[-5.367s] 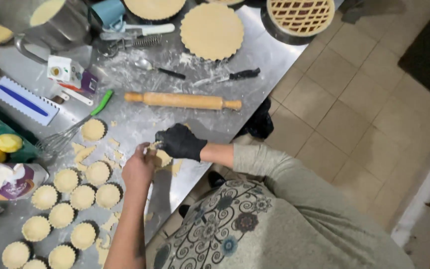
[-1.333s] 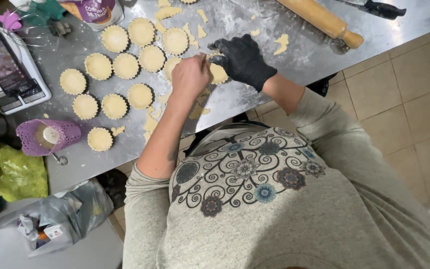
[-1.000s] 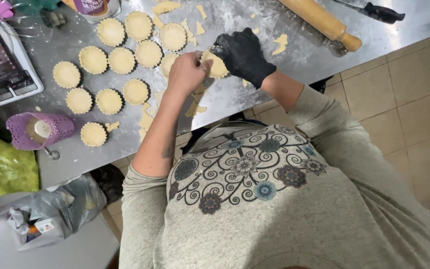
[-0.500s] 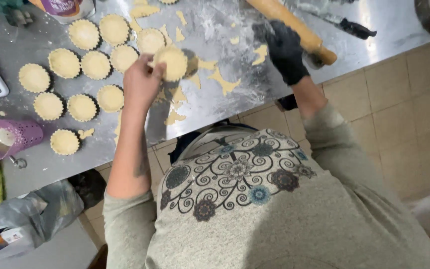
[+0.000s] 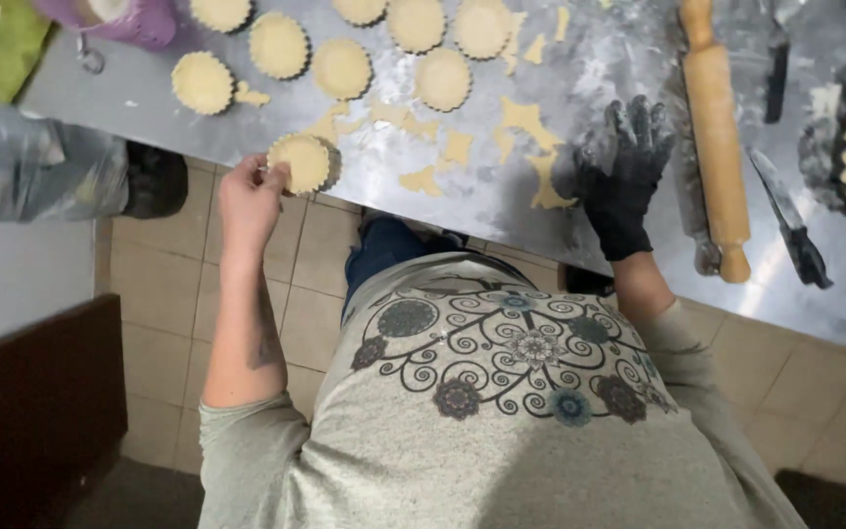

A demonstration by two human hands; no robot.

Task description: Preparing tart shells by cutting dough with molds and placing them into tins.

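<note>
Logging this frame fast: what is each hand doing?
Left hand: shut on the dough-lined tart tin.
Right hand, gloved: open, flat on the table.

Black glove (image 5: 629, 171), pale tartlet (image 5: 301, 163)

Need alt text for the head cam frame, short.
Seen from above, a person at a floured steel table holds a dough-lined fluted tart tin at the table edge with the bare left hand, while the black-gloved right hand rests flat on the table beside a wooden rolling pin. More filled tart tins and dough scraps lie about.
</note>
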